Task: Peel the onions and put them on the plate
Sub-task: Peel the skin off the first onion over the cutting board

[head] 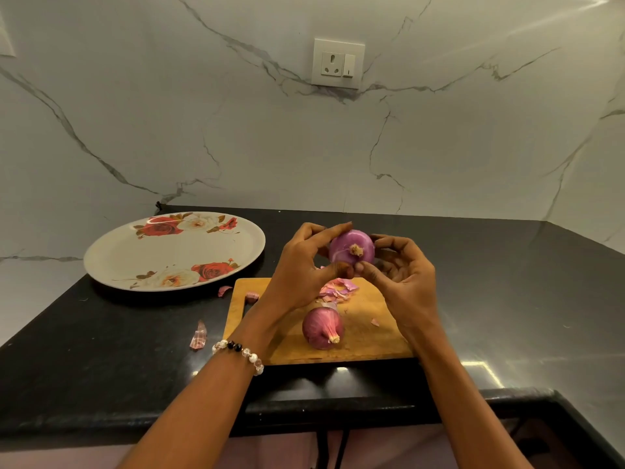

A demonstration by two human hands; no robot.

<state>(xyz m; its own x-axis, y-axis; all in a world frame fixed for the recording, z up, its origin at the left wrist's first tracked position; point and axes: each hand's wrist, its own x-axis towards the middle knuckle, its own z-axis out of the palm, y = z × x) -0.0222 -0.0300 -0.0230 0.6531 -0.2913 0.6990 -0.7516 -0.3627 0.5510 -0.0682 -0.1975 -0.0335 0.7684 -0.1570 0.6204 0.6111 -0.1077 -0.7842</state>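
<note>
A smooth purple onion is held up above the wooden cutting board, its root end facing me. My left hand grips it from the left, fingers over the top and thumb underneath. My right hand holds it from the right, its thumb meeting the left thumb below the onion. A second onion with its dry skin on lies on the board. The white oval plate with red rose prints sits at the left, with nothing on it.
Loose onion skins lie on the board behind the second onion, and more skin scraps lie on the black counter. The counter's front edge runs below my forearms. A marble wall with a socket stands behind.
</note>
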